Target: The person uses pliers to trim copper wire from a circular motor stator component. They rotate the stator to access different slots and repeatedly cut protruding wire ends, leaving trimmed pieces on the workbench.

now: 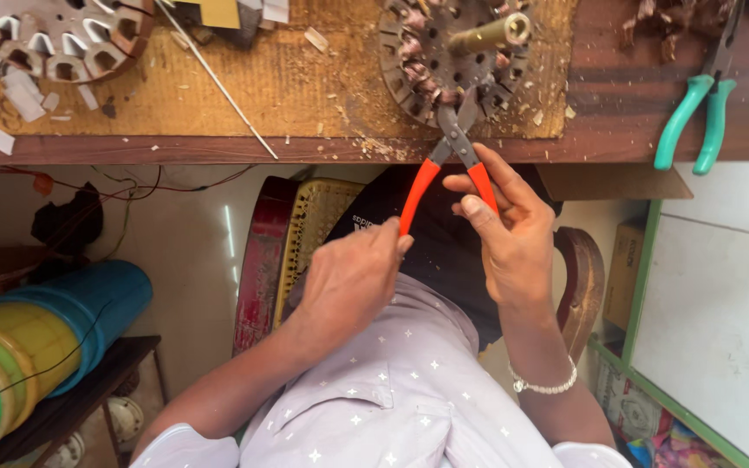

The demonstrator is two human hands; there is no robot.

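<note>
At the bench edge, left hand (353, 277) and right hand (504, 230) each grip one orange plier handle (418, 195), tips buried in stator (452, 52).

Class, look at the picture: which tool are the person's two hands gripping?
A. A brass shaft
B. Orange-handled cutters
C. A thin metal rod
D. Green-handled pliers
B: the left hand and right hand each grip one handle of the orange-handled cutters, whose tips reach the round metal stator; the green-handled pliers lie untouched on the bench.
</note>
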